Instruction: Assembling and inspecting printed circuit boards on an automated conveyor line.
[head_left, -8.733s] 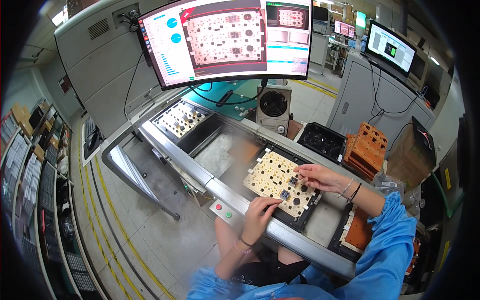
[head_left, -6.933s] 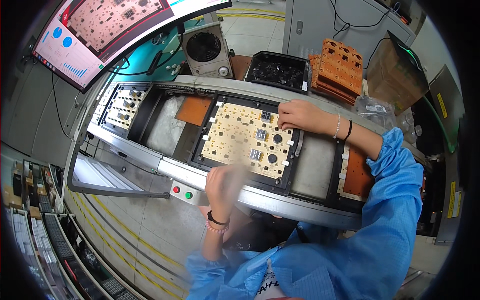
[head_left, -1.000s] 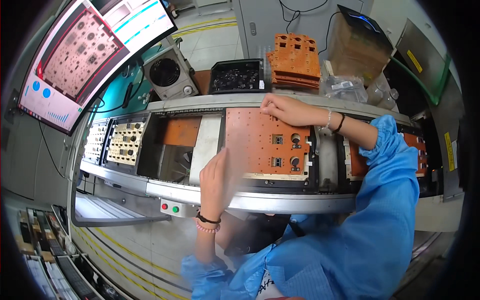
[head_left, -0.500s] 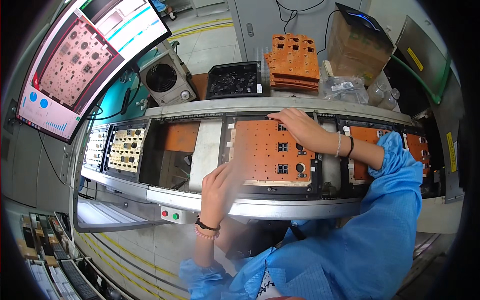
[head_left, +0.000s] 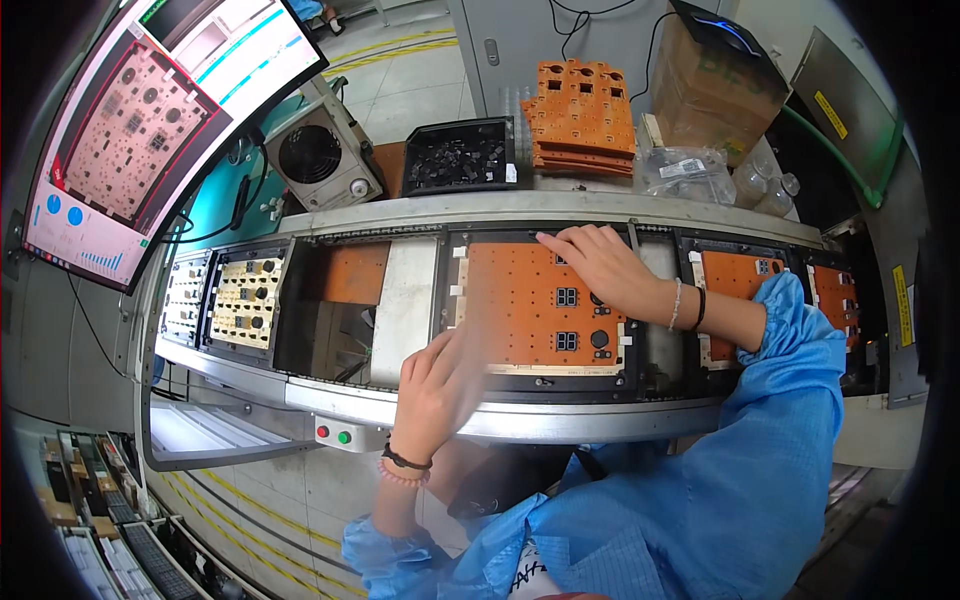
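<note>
An orange circuit board [head_left: 515,300] lies in a black frame [head_left: 632,370] on the line in front of me. It carries black two-digit display parts [head_left: 567,298] and a round black part [head_left: 600,339] near its lower right. My right hand [head_left: 605,268] reaches over the board's upper right, fingers stretched toward the frame's top edge, covering some parts there. Nothing shows in its grip. At the board's lower left corner is my left hand [head_left: 430,395], fingers pointing up and away. A blurred patch hides its fingertips and thumb side, so anything held there cannot be seen.
Beyond the line stand a black bin [head_left: 458,158] of small black parts, a stack of orange boards [head_left: 585,115] and a cardboard box [head_left: 715,90]. A monitor [head_left: 150,130] leans in at left. Red and green buttons [head_left: 333,434] sit on the near rail.
The round opening near the board's lower right, light before, now shows a black part in it. My left hand has shifted slightly left; the right hand stays over the upper edge.
</note>
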